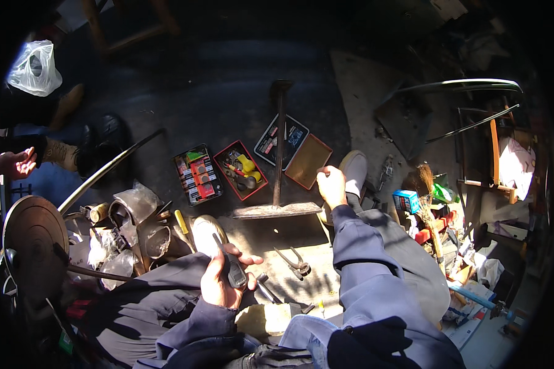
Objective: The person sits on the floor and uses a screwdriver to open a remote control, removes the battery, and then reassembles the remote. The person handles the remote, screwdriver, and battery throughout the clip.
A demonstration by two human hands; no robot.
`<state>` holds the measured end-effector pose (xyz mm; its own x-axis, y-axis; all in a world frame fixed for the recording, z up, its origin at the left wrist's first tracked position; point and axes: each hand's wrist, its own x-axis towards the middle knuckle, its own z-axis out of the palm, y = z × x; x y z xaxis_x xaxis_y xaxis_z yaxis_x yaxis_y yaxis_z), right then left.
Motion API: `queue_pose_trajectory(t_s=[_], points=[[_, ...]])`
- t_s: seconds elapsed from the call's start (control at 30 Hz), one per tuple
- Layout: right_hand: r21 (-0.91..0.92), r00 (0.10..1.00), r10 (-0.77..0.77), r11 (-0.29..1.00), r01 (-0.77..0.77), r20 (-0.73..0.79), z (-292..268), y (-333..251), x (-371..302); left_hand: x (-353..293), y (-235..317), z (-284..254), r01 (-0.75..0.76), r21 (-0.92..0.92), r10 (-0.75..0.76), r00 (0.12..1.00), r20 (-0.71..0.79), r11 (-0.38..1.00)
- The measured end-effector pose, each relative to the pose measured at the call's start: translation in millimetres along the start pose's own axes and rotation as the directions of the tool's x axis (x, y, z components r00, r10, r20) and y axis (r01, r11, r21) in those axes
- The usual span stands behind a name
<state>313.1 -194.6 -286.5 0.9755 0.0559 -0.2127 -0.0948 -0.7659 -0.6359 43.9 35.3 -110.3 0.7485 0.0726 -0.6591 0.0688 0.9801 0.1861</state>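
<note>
Metal post as central obstacle

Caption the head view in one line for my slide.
Left hand holding a dark-handled object; right hand curled, right of a brown post; pincers lying between the hands.

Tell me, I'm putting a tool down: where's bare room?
Dark floor beyond the open red box, left of the upright metal post; also the pale surface between the pincers and the right sleeve. Crowded: around the bags at left and the broom at right.
</note>
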Motion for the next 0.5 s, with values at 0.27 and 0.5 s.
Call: queue_pose_trajectory(t_s=[0.27, 0.5], points=[[0.304, 0.932, -0.162, 0.951, 0.059, 0.324, -106, -169, -38, -12, 4, 7, -0.002, -0.112, 0.023, 0.983, 0.185, 0.994], [0.305, 0.804, -0.411, 0.904, 0.299, 0.43, -135, -248, -199, -24, 7, 5, -0.049, -0.119, 0.08, 0.958, 0.275, 0.992]])
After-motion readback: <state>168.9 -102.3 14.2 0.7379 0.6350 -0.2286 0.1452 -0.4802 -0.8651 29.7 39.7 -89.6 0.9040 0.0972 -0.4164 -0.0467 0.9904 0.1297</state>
